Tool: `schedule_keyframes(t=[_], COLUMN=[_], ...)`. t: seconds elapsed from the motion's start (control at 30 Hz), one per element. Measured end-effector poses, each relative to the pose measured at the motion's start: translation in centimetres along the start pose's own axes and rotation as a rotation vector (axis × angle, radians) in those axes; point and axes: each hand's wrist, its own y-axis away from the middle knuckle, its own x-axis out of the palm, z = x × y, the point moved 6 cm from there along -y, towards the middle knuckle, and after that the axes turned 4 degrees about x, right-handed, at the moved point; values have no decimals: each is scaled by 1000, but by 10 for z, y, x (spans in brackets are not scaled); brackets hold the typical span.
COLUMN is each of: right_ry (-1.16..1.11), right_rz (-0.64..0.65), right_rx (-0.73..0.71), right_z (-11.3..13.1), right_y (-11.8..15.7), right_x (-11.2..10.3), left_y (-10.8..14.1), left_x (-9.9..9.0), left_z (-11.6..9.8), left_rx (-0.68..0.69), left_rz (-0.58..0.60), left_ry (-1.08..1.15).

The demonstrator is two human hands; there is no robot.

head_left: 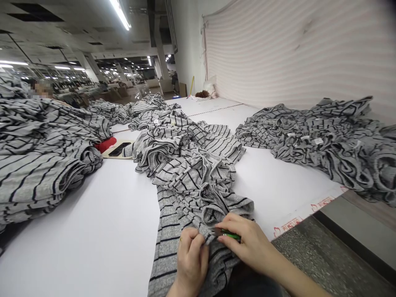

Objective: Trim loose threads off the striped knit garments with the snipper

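Observation:
Grey fabric with dark stripes [173,222] lies bunched down the middle of the white table and hangs toward me. My left hand [192,258] is closed, pinching a fold of this striped fabric near the front edge. Just to its right, my right hand [244,241] is wrapped round small green-and-black snips [229,234]. The blades point left at the fabric between the two hands, and their tips are hard to make out against the cloth.
Large piles of striped garments stand on the left [40,165] and right [309,136] of the white table [117,231]. A phone [119,149] lies on a pale board beside a red item [105,144]. A person is partly visible at the far left.

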Motion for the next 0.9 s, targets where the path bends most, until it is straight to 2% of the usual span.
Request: schedule_keyframes(t=[0.2,0.9], right_ry=[-65,95], right_rz=[44,8], right_rx=[-28,-45], right_z=[4,7], right_y=[-5,-1], right_x=[-1,1], left_y=[1,0], left_x=[0,2], left_z=[2,3], left_rx=[33,25], left_rz=[-27,-5], left_ry=[25,57])
